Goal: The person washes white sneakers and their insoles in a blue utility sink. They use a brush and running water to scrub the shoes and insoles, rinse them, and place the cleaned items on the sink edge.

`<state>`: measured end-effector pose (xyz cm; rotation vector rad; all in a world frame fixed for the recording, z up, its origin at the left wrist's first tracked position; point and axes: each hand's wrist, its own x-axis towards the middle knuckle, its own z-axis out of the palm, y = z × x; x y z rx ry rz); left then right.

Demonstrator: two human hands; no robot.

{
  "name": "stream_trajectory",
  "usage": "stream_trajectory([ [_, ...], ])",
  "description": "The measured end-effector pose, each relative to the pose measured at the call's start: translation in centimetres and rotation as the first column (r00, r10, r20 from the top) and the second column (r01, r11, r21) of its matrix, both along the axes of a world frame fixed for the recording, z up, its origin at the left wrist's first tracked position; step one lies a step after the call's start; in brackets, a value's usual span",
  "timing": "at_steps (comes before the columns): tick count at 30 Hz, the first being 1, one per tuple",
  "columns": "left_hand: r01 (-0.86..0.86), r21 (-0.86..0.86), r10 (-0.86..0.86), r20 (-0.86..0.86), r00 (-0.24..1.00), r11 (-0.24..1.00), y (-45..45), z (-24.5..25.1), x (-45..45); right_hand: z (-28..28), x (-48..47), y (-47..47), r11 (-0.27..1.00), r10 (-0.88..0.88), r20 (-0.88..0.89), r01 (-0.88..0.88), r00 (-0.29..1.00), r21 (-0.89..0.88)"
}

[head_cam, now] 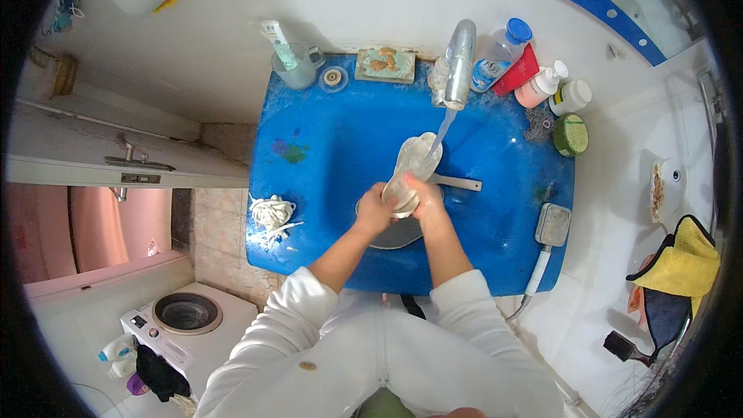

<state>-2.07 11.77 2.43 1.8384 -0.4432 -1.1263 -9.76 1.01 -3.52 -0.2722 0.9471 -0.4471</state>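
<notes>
Both hands grip a white shoe [413, 159] over the blue sink basin [354, 122]. My left hand [376, 209] closes around its lower left side, and my right hand [425, 194] holds its right side. From the chrome faucet [461, 64] a stream of water falls onto the shoe's upper part. Beneath and behind the hands is a round grey basin or bowl [397, 237], partly hidden. A pale brush handle [458, 182] sticks out to the right of the shoe; its head is hidden. A bundle of white shoelaces [271, 213] lies at the sink's left edge.
Along the sink's back stand a cup [299, 72] with a tube, a soap dish [385, 67] and several bottles, including a blue-capped one [493, 64]. A handheld shower head [553, 224] lies on the right rim. A washing machine [203, 325] stands lower left, below a door [139, 157].
</notes>
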Motion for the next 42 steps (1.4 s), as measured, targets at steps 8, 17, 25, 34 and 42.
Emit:
stream_trajectory([
  [8,0.022,0.022,-0.01,-0.437,0.899,1.0,2.9,3.3,-1.6,-3.5,0.0,-7.1,0.668,-0.115,-0.686,-0.455,0.719,-0.589],
  [17,-0.122,-0.131,-0.005,-0.7,0.714,0.984,-0.8,-3.7,0.0,3.5,-0.6,-2.8,0.995,-0.058,0.179,0.072,0.982,-0.072],
  [25,-0.191,0.06,0.199,-0.193,0.961,0.98,-1.1,-4.5,-1.5,1.5,-2.6,-3.5,0.949,-0.227,-0.06,0.207,0.972,-0.237],
  [34,-0.147,0.104,0.175,-0.356,0.918,0.984,-5.0,-4.3,-0.9,2.0,-5.0,-2.2,0.986,-0.139,0.074,0.145,0.987,-0.084],
  [42,-0.182,-0.019,0.169,-0.284,0.944,0.983,-8.3,-4.6,-0.6,2.7,-4.0,-0.1,0.9,0.152,-0.264,-0.244,0.952,-0.362],
])
